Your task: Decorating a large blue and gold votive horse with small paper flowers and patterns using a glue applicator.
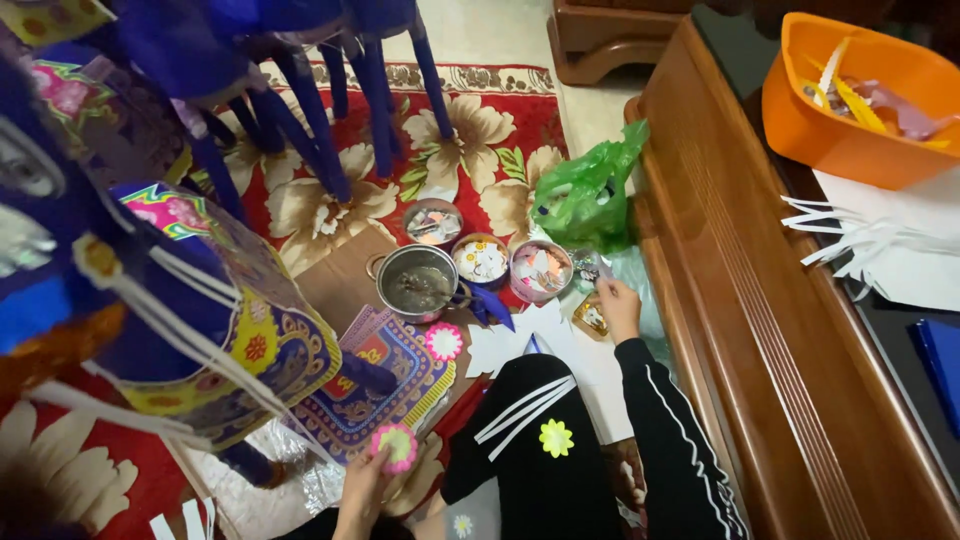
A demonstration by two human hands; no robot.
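Pink paper flower (397, 446), round with a yellow-green centre, lies at the lower middle of the frame on the edge of a patterned purple paper panel (385, 385). The left hand (362, 490) reaches up from the bottom edge, its fingertips closed lightly on the flower's lower rim. The right hand (618, 308) stretches forward at centre right in a black sleeve with white stripes (665, 430), wrist straight, fingers curled down over a small yellow-and-white packet (591, 315); whether it actually grips the packet cannot be made out. Just above that hand stand three small round tins of paper cut-outs (483, 260), with a steel pot (417, 282) at their left and a green plastic bag (585, 195) behind. A second pink flower (444, 341) lies near the pot
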